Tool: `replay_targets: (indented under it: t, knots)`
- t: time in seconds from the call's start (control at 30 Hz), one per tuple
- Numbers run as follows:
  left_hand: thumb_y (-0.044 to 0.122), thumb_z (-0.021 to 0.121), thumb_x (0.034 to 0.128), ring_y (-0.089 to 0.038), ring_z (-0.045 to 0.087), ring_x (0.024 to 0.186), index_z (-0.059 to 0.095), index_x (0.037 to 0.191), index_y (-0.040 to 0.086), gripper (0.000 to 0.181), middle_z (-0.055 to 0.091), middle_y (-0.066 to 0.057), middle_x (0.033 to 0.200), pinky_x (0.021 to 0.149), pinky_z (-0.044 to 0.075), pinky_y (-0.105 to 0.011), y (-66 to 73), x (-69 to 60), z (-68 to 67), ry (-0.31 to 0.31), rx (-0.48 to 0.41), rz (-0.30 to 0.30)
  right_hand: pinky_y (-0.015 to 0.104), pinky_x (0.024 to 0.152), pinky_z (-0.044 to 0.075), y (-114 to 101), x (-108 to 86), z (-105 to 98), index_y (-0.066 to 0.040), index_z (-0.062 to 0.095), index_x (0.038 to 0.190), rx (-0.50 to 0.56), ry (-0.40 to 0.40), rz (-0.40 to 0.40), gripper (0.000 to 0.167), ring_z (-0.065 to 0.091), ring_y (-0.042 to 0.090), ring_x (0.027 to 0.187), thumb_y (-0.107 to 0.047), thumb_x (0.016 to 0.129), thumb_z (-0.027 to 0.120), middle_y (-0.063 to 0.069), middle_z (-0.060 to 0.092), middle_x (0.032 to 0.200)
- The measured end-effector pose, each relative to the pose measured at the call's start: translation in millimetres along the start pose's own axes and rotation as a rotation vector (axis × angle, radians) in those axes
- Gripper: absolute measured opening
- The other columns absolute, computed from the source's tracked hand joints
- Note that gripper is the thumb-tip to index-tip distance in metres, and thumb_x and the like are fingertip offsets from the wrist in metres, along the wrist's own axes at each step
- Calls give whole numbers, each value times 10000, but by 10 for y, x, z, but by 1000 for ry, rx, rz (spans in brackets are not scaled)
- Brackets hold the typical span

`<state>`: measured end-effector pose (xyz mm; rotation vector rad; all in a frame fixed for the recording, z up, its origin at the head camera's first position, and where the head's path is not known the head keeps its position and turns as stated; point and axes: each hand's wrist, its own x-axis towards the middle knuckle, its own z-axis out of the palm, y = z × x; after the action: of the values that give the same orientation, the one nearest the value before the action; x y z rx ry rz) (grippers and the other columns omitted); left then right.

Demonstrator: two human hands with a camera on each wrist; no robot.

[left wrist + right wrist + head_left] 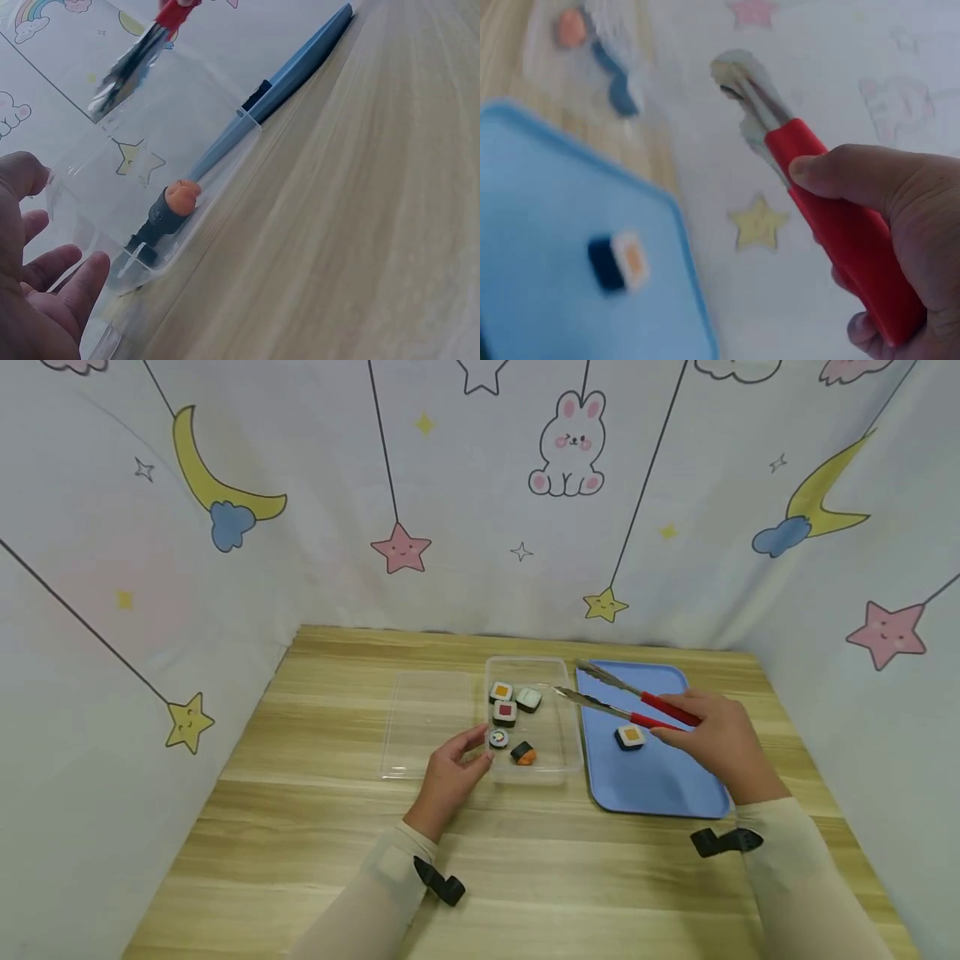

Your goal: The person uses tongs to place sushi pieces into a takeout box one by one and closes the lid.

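In the head view, my right hand [723,739] grips red-handled metal tongs [592,702]; their tips are apart above the container and tray edge, with nothing visible between them. My left hand [453,772] touches the near left wall of a clear plastic container [555,727] with fairly straight fingers, also seen in the left wrist view. Several sushi pieces lie in it, including an orange-topped one [523,753] and a round one [498,738]. A single sushi piece with an orange centre [629,737] sits on the blue tray [660,785], below the tongs.
Left of the container lies a clear plastic lid [427,718], flat on the wooden table [315,827]. The tray stands close to the container's right side. A printed white cloth [480,585] hangs behind and at both sides.
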<state>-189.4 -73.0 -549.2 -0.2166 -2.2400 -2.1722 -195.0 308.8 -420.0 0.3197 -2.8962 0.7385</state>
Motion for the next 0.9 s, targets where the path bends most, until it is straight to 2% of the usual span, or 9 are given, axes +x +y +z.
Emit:
replay_targets:
  t: [0.1,0.2,0.27,0.37,0.5,0.6,0.77,0.9]
  knots:
    - [84,758,953,-325,585,1323,632,1408,15,477,624,-186,1414,998,566,-405,-9,4,-9,-4,-5,6,391,662,560,301,-258,-57,-18,728,1283,-34,-6,79,528,624,354,926,-266,843,885,210,720,1121]
    - [90,758,954,-309,589,1319,634,1410,27,477,631,-168,1410,996,566,-398,-20,4,-11,-4,7,-1,343,646,508,567,-513,-39,1,727,1268,-65,-46,130,541,621,321,873,-270,830,891,198,730,1075]
    - [96,757,955,-302,590,1319,634,1411,28,477,634,-165,1408,995,567,-391,-28,7,-13,-3,12,0,338,638,493,689,-662,-12,7,726,1268,-65,-67,159,556,617,315,855,-278,822,897,200,732,1053]
    - [100,752,958,-293,592,1318,634,1413,34,475,637,-161,1405,994,567,-389,-29,7,-19,5,23,2,321,626,488,787,-800,40,-10,750,1233,-62,-45,168,529,614,291,829,-271,803,914,154,738,1000]
    - [114,755,957,-286,597,1312,645,1410,61,469,646,-157,1390,989,570,-395,-47,10,-33,16,38,5,270,621,496,820,-857,90,-43,773,1206,-57,6,158,478,626,278,829,-244,797,918,104,740,975]
    - [119,758,958,-294,598,1310,649,1408,68,466,649,-160,1382,988,571,-405,-59,11,-32,16,38,10,257,628,504,826,-860,109,-52,779,1200,-51,19,160,462,635,293,846,-237,799,915,113,744,995]
    - [72,749,956,-323,587,1322,641,1407,41,465,631,-169,1410,1008,558,-452,-39,9,-13,8,13,10,271,621,505,808,-853,103,-43,779,1204,-30,50,187,468,643,329,856,-262,812,911,172,750,1022]
    - [38,741,954,-328,577,1334,626,1419,24,479,618,-178,1425,1023,545,-473,-32,20,7,11,14,-16,275,616,511,732,-785,34,-48,767,1233,2,89,188,482,649,371,891,-301,842,891,227,743,1090]
